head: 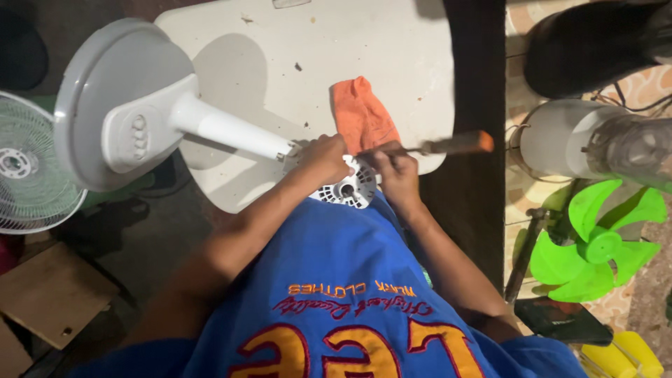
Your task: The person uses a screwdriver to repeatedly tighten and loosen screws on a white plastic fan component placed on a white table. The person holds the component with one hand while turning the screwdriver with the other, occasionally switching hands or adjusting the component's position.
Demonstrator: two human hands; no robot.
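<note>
White plastic motor housing point(348, 187) sits at frame centre, half hidden under both hands and the blue shirt point(336, 280). Left hand point(323, 158) is clamped on its top edge, where the fan pole point(231, 129) meets it; right hand point(396, 170) is closed around a screwdriver point(448, 145), whose tip is hidden behind the fingers. Green blade point(595, 241) lies at right, partly cut off by clutter

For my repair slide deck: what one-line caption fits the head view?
Left hand steadies a white fan motor housing while the right hand works a screwdriver at it.
</note>
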